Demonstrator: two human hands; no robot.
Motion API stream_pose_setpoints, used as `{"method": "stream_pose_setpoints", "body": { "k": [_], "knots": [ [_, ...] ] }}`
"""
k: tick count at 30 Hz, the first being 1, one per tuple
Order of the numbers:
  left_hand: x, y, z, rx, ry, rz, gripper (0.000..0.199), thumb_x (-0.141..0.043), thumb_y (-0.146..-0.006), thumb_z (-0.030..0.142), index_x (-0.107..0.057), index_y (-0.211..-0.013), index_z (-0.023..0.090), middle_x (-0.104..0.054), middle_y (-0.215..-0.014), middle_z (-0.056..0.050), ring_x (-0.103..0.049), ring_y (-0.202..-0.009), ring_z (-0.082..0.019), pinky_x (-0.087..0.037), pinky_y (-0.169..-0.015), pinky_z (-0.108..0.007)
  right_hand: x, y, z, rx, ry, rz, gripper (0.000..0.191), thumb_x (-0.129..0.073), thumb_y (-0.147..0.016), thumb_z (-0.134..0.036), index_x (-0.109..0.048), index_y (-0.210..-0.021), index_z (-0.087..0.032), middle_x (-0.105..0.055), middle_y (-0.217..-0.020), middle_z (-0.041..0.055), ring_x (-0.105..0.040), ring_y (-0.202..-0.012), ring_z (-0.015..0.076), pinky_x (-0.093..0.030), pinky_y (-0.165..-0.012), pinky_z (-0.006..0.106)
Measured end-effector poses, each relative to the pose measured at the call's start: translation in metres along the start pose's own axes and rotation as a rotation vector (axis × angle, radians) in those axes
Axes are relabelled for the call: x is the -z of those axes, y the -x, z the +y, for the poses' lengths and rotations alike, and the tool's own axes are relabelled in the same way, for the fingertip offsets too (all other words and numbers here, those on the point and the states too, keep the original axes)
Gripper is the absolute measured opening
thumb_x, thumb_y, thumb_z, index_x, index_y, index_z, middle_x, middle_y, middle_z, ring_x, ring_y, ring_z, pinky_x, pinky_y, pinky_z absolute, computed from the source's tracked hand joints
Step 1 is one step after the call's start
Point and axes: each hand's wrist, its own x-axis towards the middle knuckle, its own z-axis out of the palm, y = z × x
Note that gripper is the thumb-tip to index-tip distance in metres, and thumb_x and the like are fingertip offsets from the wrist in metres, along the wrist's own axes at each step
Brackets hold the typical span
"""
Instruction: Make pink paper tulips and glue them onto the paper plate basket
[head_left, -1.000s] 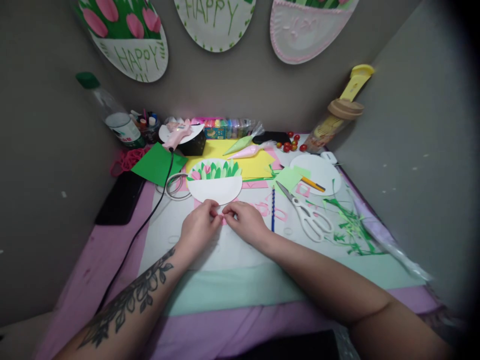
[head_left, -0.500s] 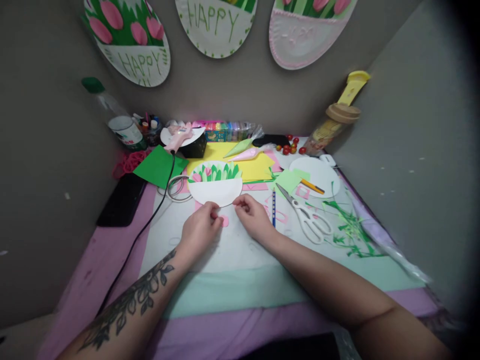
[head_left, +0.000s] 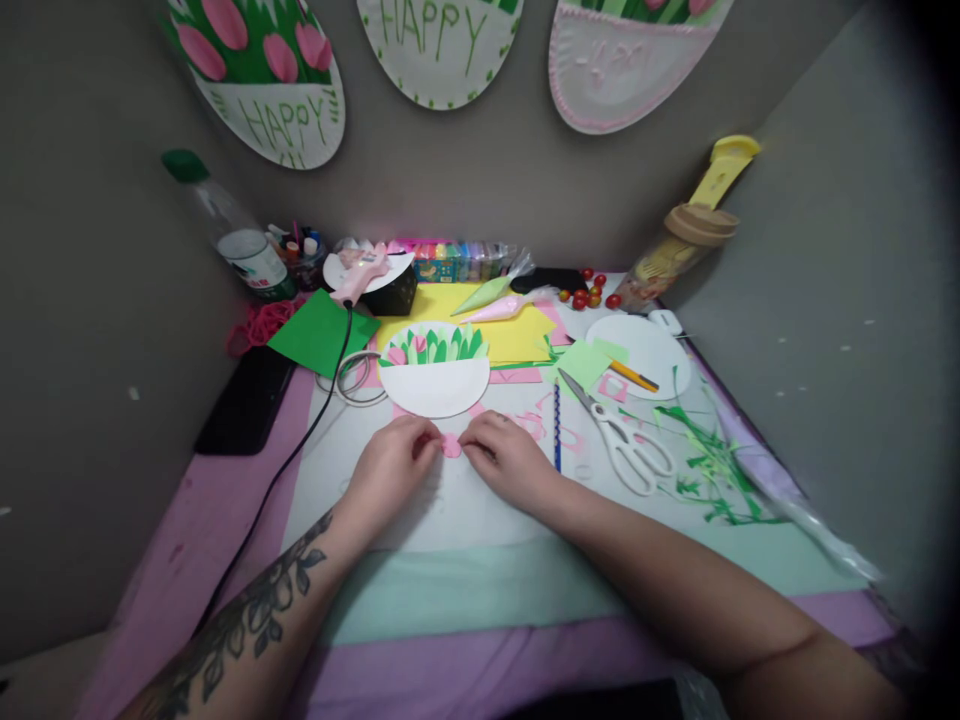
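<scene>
Centrally, the left hand [head_left: 394, 465] and right hand [head_left: 514, 458] pinch a pink paper piece [head_left: 451, 445] between their closed fingertips, below the paper plate [head_left: 435, 388].

Single head-worn view — looking forward and down, hands mid-frame, wall plates cropped above

A matte grey wall [head_left: 465, 170] spans 12 o'clock; a white-flecked grey side wall [head_left: 847, 300] rises at 3 o'clock. At 6 o'clock, pinkish-lilac cloth [head_left: 420, 670] covers the table, with a mint-green fabric band [head_left: 480, 590] across it. The light is dim.
</scene>
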Motion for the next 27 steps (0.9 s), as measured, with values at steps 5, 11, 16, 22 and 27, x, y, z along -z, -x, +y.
{"method": "stream_pose_setpoints", "body": {
  "k": [5, 11, 16, 22, 27],
  "knots": [
    [-0.0066, -0.001, 0.0032, 0.054, -0.016, -0.024, 0.015, -0.054, -0.081, 0.027, -0.062, -0.091, 0.019, -0.066, -0.085, -0.002, -0.058, -0.076, -0.017, -0.041, -0.068, -0.027, -0.0036, 0.0014, 0.0014, -0.016, 0.063, -0.028, 0.012, -0.056, -0.082, -0.008, -0.063, -0.088, -0.016, -0.063, -0.089, 0.0076, -0.056, -0.087, 0.0204, -0.045, -0.08, 0.034],
    [-0.0081, -0.0023, 0.004, 0.09, -0.049, -0.049, 0.028, -0.055, -0.08, 0.027, -0.06, -0.107, 0.019, -0.066, -0.089, -0.003, -0.059, -0.08, -0.018, -0.043, -0.07, -0.029, -0.0048, 0.0001, 0.001, -0.09, 0.126, -0.061, 0.018, -0.059, -0.08, -0.01, -0.062, -0.097, -0.015, -0.063, -0.095, 0.0081, -0.055, -0.093, 0.0223, -0.045, -0.083, 0.036],
    [-0.008, -0.0025, 0.005, 0.05, -0.071, -0.056, 0.024, -0.053, -0.081, 0.025, -0.063, -0.101, 0.019, -0.066, -0.094, -0.004, -0.06, -0.086, -0.019, -0.045, -0.076, -0.029, -0.0051, -0.0007, -0.0008, -0.09, 0.171, -0.09, 0.018, -0.058, -0.081, -0.013, -0.063, -0.099, -0.016, -0.061, -0.096, 0.0083, -0.054, -0.094, 0.0226, -0.044, -0.085, 0.037],
    [-0.0075, -0.003, 0.0074, 0.046, -0.088, -0.056, 0.024, -0.051, -0.081, 0.023, -0.065, -0.1, 0.019, -0.067, -0.095, -0.005, -0.061, -0.086, -0.019, -0.046, -0.076, -0.029, -0.0059, -0.0019, -0.0027, -0.095, 0.208, -0.094, 0.017, -0.057, -0.082, -0.014, -0.063, -0.098, -0.016, -0.06, -0.095, 0.0083, -0.053, -0.093, 0.0223, -0.044, -0.085, 0.036],
    [-0.0073, -0.0024, 0.004, 0.036, -0.08, -0.035, 0.028, -0.051, -0.08, 0.021, -0.063, -0.105, 0.018, -0.067, -0.095, -0.005, -0.061, -0.087, -0.019, -0.046, -0.077, -0.029, -0.006, -0.0009, -0.0021, -0.104, 0.21, -0.093, 0.019, -0.056, -0.082, -0.013, -0.062, -0.1, -0.017, -0.059, -0.096, 0.0084, -0.052, -0.095, 0.0224, -0.044, -0.085, 0.036]
  ]
}}
